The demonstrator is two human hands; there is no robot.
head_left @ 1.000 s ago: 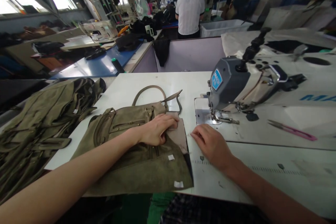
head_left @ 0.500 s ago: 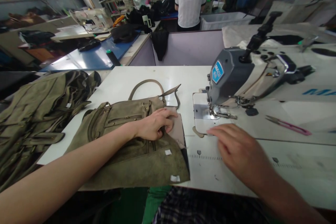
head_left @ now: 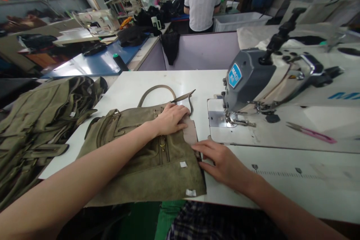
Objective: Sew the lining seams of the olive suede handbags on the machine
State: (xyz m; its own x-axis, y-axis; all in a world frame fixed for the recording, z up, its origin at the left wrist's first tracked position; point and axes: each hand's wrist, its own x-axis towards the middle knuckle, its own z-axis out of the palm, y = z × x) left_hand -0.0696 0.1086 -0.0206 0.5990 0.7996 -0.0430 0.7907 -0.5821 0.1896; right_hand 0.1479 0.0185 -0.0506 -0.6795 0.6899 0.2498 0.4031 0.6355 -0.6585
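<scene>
My remote log: olive bag (head_left: 157, 183), on white table (head_left: 197, 82); left hand (head_left: 169, 118), loosely spread atop; right hand (head_left: 219, 159), newly at the bag's edge, fingers narrowly parted, grip I cannot tell, so both hands attend it

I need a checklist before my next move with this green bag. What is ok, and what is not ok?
1. Left hand steadies the bag: ok, it rests on the upper part.
2. Right hand is at the bag's side edge: ok; whether it pinches the edge, cannot tell.
3. Bag is apart from the presser foot: ok, the bag lies to its left.
4. Loose strap lies straight: not ok, it bends sharply beyond the bag's top corner.
5. Pink-handled snips are away from both hands: ok, they lie right of the presser foot.
6. Needle is threaded: cannot tell, too small to see.
</scene>
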